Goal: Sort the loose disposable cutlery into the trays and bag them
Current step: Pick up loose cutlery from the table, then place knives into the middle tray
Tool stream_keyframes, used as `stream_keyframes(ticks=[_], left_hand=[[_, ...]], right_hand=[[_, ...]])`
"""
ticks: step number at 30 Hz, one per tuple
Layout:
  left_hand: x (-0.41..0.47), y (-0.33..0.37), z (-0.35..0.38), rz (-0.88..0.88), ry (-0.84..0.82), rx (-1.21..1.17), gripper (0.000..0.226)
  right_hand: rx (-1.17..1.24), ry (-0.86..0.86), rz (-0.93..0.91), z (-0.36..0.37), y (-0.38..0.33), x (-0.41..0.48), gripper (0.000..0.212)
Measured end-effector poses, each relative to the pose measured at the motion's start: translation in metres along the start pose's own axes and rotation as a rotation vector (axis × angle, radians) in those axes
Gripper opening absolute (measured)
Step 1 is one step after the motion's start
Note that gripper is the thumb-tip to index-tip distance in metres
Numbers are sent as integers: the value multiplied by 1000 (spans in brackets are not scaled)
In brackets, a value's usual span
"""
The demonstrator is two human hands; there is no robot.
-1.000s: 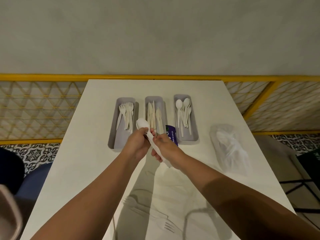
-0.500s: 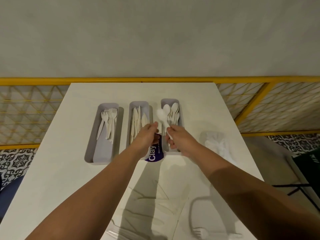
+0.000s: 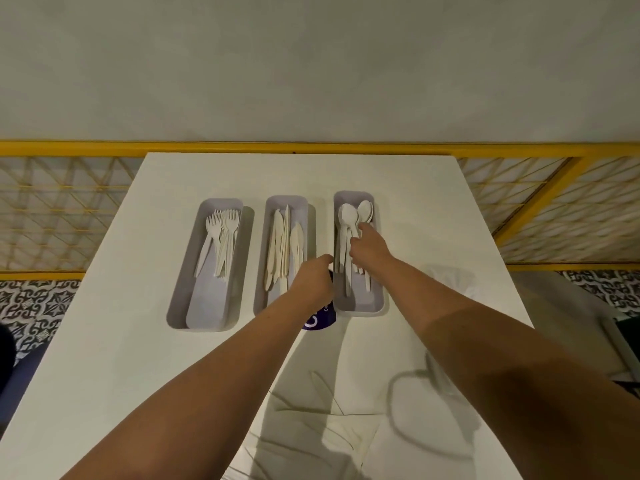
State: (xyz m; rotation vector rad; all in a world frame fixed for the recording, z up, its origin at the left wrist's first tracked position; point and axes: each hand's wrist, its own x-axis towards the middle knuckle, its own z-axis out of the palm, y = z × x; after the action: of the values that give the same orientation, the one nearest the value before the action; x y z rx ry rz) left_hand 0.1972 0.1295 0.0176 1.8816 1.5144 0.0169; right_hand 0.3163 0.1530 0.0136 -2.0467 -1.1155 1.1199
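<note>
Three grey trays stand side by side on the white table (image 3: 104,341): the left tray (image 3: 180,306) holds forks (image 3: 223,237), the middle tray (image 3: 304,206) holds knives (image 3: 282,244), and the right tray (image 3: 375,303) holds spoons (image 3: 348,216). My right hand (image 3: 369,247) reaches into the spoon tray, index finger stretched out onto the spoon handles; a spoon lies flat by my thumb. My left hand (image 3: 313,282) hovers curled between the middle and right trays, above a purple label (image 3: 320,320), with nothing visible in it.
A clear plastic bag (image 3: 450,282) lies at the table's right edge. Pale loose cutlery (image 3: 322,389) shows faintly near the front of the table. A yellow lattice railing (image 3: 52,209) runs behind and beside the table.
My right hand carried a spoon from in front of the trays to the right tray and laid it among the spoons. My left hand let go of it and stayed near the purple label.
</note>
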Motion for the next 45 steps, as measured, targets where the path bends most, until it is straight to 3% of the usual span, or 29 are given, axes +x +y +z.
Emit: stream_keyframes(ticks=[6,11,16,21,26,31,38,45], left_hand=[[1,-4,0,10,-15,-5,67],[-2,-4,-2,0,-10,-21,66],[-14,0,-8,55,92,-117,41],[-43,-6,-12,215,154,-177,24],[-68,-37,-9,274,53,-224,12],[-90,-73,-3,217,-34,-253,6],[-111,-89,32,264,-101,-111,5],[-127,-78,66,289,-161,27,22]], right_hand=[[-131,-77,-30,3,-5,-3,58],[-152,-15,-97,-9,-7,-12,52],[-216,-19,-181,-19,-9,-30,38],[-127,-108,-181,-21,-12,-65,30],[-175,-347,-178,-16,-6,-107,15],[-363,-479,-169,-7,26,-135,19],[-449,-460,-75,-6,72,-160,20],[-691,-400,-216,-3,102,-176,36]])
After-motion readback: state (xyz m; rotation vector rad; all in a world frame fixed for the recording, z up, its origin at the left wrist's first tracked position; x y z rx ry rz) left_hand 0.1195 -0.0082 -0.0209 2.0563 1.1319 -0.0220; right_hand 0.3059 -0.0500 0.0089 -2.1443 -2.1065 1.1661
